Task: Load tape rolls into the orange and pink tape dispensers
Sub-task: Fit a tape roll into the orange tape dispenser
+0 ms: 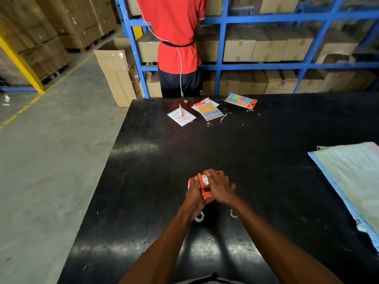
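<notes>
Both hands meet over the middle of the black table point(266, 160). My left hand point(193, 196) grips the orange tape dispenser point(205, 192) from the left side. A clear tape roll point(205, 179) sits in the dispenser's top, and my right hand point(220, 186) presses on it from the right with its fingers curled over it. A pink dispenser point(189, 183) shows as a thin edge behind my left hand, mostly hidden. Two loose tape rolls lie on the table below my wrists: one point(200, 217) under the left wrist, another point(233, 214) beside the right forearm.
At the table's far edge lie a white label sheet with an orange marker point(181, 110), and two packs of coloured sticky notes point(209, 110) point(242, 101). A light blue cloth point(354, 177) covers the right side. A person in a red shirt point(176, 37) stands beyond, facing blue shelving with cartons.
</notes>
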`<state>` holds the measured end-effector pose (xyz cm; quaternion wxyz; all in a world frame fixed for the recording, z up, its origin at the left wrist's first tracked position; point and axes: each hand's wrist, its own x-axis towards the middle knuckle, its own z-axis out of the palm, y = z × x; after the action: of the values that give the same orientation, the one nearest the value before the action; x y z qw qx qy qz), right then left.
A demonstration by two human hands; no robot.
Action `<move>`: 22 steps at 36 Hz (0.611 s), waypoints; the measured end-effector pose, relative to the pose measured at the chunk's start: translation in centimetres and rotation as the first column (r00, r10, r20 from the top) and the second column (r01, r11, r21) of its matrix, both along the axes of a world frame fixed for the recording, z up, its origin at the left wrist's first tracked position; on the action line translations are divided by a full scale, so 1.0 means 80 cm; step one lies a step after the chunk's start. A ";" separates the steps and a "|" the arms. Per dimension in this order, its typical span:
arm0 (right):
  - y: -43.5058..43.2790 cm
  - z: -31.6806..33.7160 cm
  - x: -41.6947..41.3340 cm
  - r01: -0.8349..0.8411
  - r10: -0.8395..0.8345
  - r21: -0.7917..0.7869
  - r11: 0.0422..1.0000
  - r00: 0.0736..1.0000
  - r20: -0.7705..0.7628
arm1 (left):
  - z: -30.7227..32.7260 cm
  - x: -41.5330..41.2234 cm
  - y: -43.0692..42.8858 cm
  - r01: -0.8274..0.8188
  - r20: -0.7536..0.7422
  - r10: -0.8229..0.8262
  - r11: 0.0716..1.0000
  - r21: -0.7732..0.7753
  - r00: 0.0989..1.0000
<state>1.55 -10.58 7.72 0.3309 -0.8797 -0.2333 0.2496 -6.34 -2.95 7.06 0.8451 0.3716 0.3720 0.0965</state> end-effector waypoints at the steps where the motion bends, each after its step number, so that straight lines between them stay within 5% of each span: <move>1: 0.000 0.003 -0.001 -0.010 0.010 -0.003 1.000 1.000 -0.005 | -0.002 -0.002 0.004 0.005 0.009 -0.005 1.000 0.002 1.000; 12: -0.003 0.037 0.006 -0.134 0.150 -0.115 0.984 0.978 0.146 | -0.011 -0.013 0.027 0.077 -0.006 -0.077 0.996 -0.036 0.997; 17: -0.004 0.053 0.001 -0.210 0.157 0.129 0.969 0.931 0.331 | -0.002 -0.006 0.033 -0.038 0.026 0.038 0.999 -0.033 0.999; 22: 0.001 0.065 -0.008 -0.400 0.327 0.168 0.901 0.880 0.344 | 0.004 -0.012 0.041 -0.080 0.074 0.087 0.992 -0.096 0.993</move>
<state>0.92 -10.47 12.91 0.3385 -0.8024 -0.4715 0.1384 -7.28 0.35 7.35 0.8705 0.3120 0.3581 0.1287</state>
